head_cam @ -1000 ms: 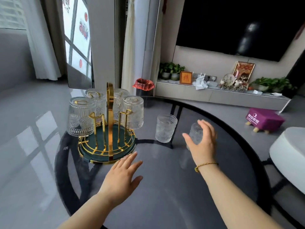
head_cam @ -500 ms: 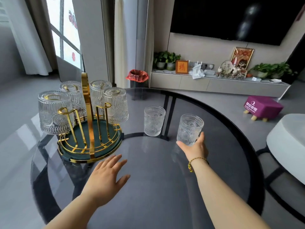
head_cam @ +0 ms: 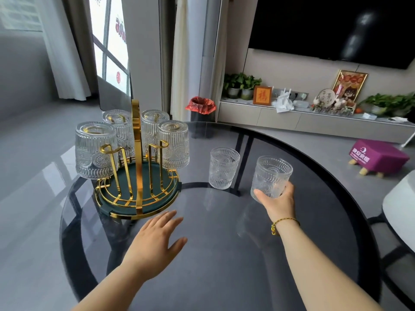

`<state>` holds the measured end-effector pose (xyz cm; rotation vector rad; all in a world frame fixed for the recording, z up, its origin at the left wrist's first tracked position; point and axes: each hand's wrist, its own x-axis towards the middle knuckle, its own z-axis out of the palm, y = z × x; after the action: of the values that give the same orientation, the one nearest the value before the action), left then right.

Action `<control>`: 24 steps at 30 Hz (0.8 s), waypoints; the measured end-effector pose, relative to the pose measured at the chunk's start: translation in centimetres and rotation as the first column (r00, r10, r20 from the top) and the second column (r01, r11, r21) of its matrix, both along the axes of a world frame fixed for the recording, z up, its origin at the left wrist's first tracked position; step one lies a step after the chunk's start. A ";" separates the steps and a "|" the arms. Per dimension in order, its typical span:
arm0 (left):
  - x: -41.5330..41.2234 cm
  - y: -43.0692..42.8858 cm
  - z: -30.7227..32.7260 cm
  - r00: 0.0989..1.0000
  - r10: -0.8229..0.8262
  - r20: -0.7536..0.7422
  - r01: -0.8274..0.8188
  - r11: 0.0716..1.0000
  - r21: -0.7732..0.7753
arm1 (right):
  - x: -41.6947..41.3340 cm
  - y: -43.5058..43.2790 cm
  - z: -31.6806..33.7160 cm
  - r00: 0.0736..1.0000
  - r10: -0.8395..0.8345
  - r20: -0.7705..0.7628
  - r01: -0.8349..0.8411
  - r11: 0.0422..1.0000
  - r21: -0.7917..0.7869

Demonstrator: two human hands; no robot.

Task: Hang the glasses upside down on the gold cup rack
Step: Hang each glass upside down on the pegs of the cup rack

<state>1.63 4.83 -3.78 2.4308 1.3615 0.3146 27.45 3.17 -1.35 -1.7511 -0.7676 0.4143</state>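
The gold cup rack (head_cam: pixel 137 153) with its dark green base stands at the left of the round glass table (head_cam: pixel 224 254). Several ribbed clear glasses hang upside down on its arms, among them the near-left one (head_cam: pixel 95 151) and the near-right one (head_cam: pixel 174 144). Two gold arms at the front carry nothing. An upright glass (head_cam: pixel 223 168) stands on the table to the right of the rack. My right hand (head_cam: pixel 277 202) grips a second upright glass (head_cam: pixel 270 176) by its base, slightly tilted. My left hand (head_cam: pixel 155 241) rests flat and open on the table just in front of the rack.
A red-lined bin (head_cam: pixel 201 108) stands behind the table. A low shelf with plants and frames runs along the back wall (head_cam: pixel 314 117). A purple stool (head_cam: pixel 377 157) and a white seat (head_cam: pixel 402 205) are at the right. A dark screen hangs above.
My right hand went from covering the right glass to gripping its base and has lifted it slightly. The left hand stays flat near the rack. The camera view shifted.
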 end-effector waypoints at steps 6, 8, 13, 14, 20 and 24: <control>-0.3 -0.6 0.3 0.998 0.020 0.064 -0.022 0.999 0.034 | -2.4 -1.4 5.7 0.953 0.271 0.132 -0.278 0.960 0.035; -0.6 -0.7 0.5 0.999 0.004 0.054 -0.008 0.997 0.075 | -3.5 -1.6 7.8 0.921 0.337 0.195 -0.347 0.937 0.022; -3.9 -0.6 0.8 0.995 0.077 0.058 -0.090 0.961 0.262 | -7.6 -1.6 13.0 0.804 0.472 0.363 -0.493 0.869 -0.039; -4.9 -0.5 0.8 0.992 0.110 0.065 -0.124 0.953 0.275 | -8.5 -1.4 13.9 0.775 0.503 0.383 -0.520 0.852 -0.064; -9.6 0.8 0.5 0.951 0.302 0.068 -0.308 0.946 0.105 | -14.3 0.9 17.3 0.585 0.649 0.486 -0.629 0.742 -0.233; -11.6 2.5 0.5 0.937 0.347 0.047 -0.349 0.936 0.048 | -17.1 2.6 18.2 0.450 0.703 0.552 -0.624 0.689 -0.368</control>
<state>-9.99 7.35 -3.31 2.2023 1.7875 0.4879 10.38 5.78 16.86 -1.6232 -2.0476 0.3415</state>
